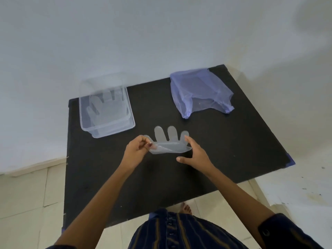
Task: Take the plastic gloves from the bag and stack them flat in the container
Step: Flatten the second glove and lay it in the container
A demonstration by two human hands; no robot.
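A clear plastic glove (169, 143) hangs between my two hands just above the middle of the black table (233, 141), its fingers pointing away from me. My left hand (137, 150) pinches the glove's left edge. My right hand (195, 152) holds its right edge with thumb and fingertips, the other fingers spread. The clear container (106, 106) stands at the back left with at least one flat glove (103, 106) inside. The pale purple bag (199, 92) lies crumpled at the back right, its mouth facing me.
A white wall rises behind the table. Pale floor tiles surround it, and the table's left and near edges are close. My bare foot (186, 209) and striped clothing show below the near edge.
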